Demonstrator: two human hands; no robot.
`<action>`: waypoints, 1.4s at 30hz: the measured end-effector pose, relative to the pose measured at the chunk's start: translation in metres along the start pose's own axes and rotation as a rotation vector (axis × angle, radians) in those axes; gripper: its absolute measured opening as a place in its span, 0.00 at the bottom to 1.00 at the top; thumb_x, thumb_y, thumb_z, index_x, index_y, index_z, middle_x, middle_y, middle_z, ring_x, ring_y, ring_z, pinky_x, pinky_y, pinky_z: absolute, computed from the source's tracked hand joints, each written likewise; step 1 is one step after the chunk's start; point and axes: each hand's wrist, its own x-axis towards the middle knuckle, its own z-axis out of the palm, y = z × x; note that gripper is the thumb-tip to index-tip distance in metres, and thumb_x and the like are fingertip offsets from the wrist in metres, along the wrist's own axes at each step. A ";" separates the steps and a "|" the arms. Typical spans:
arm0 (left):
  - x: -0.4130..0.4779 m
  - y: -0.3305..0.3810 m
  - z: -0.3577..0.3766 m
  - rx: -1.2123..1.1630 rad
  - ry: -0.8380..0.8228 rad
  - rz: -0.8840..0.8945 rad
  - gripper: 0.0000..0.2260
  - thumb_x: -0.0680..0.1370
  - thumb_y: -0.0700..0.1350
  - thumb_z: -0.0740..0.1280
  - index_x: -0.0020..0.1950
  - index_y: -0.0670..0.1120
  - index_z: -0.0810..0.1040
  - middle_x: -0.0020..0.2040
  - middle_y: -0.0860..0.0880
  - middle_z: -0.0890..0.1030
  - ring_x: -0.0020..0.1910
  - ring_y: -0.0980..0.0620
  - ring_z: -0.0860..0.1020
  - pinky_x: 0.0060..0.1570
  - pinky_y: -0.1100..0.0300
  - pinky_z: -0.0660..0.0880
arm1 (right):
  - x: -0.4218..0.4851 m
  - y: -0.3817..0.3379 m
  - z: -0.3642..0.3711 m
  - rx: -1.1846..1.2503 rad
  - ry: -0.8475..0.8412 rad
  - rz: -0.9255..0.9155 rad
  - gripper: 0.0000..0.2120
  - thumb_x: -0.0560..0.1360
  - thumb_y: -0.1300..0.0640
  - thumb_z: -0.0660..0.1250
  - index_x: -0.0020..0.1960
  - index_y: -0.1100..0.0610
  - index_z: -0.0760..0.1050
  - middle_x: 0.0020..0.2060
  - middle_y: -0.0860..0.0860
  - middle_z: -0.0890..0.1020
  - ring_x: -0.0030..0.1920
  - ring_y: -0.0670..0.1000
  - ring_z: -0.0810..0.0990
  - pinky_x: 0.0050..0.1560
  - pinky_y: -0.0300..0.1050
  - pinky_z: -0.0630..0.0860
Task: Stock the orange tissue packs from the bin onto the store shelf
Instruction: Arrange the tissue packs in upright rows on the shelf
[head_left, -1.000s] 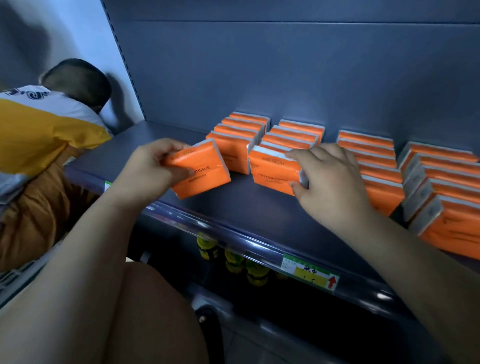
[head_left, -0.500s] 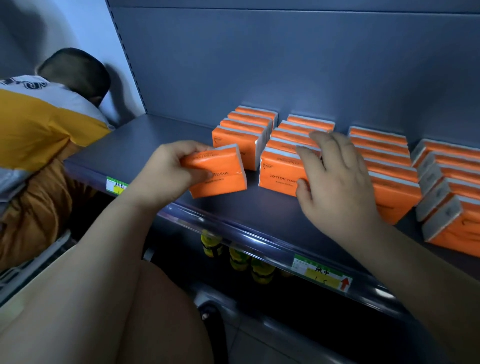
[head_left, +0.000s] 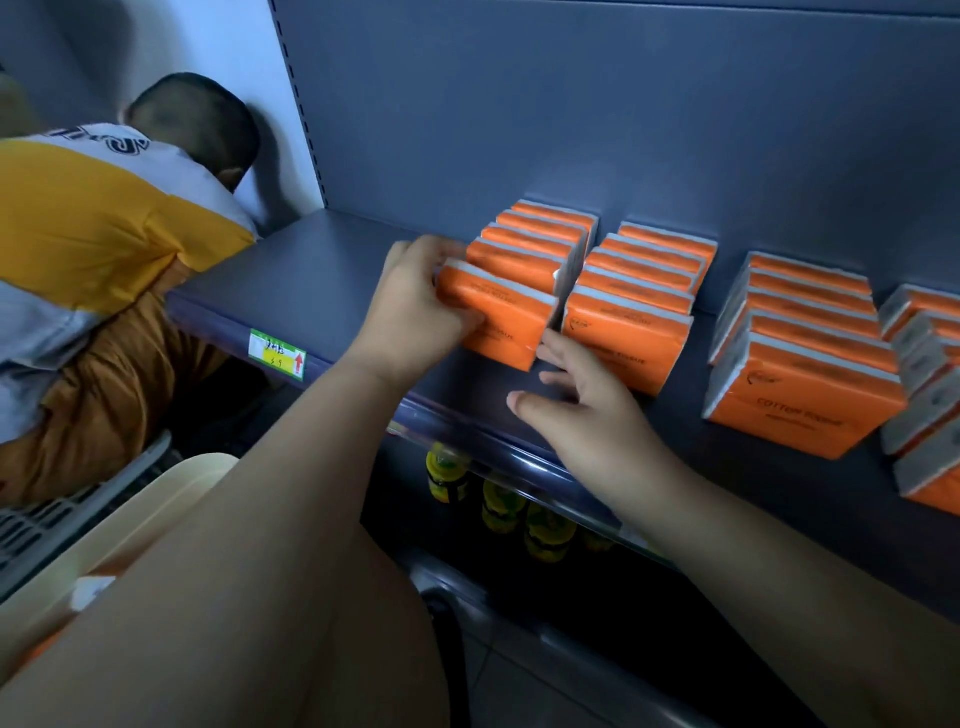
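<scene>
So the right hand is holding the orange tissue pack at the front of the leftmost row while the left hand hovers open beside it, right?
Not quite: the hands are swapped. The head view shows the left hand holding the orange tissue pack at the front of the leftmost row, while the right hand hovers open beside it, over the shelf.

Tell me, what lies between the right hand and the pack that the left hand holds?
Nothing: the head view shows only bare shelf between the right hand and the pack.
</scene>
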 end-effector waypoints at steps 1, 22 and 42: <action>0.001 -0.001 0.001 -0.065 0.001 -0.069 0.29 0.67 0.36 0.75 0.65 0.52 0.73 0.58 0.48 0.74 0.54 0.53 0.79 0.59 0.60 0.77 | 0.002 0.000 0.001 0.010 0.011 0.014 0.34 0.78 0.55 0.73 0.80 0.44 0.64 0.68 0.36 0.73 0.68 0.37 0.72 0.73 0.45 0.69; 0.022 -0.005 0.017 -0.142 -0.059 -0.216 0.20 0.75 0.34 0.70 0.64 0.49 0.73 0.51 0.58 0.77 0.52 0.50 0.81 0.55 0.53 0.80 | 0.023 -0.007 0.021 0.111 0.123 0.094 0.36 0.79 0.53 0.72 0.82 0.42 0.60 0.79 0.41 0.65 0.78 0.45 0.63 0.79 0.50 0.61; -0.001 0.007 -0.006 0.436 -0.047 -0.151 0.31 0.77 0.59 0.70 0.74 0.45 0.68 0.69 0.45 0.78 0.68 0.40 0.75 0.71 0.41 0.69 | 0.014 -0.012 0.026 0.106 0.114 0.060 0.28 0.80 0.45 0.68 0.78 0.50 0.69 0.76 0.44 0.71 0.76 0.44 0.68 0.78 0.51 0.64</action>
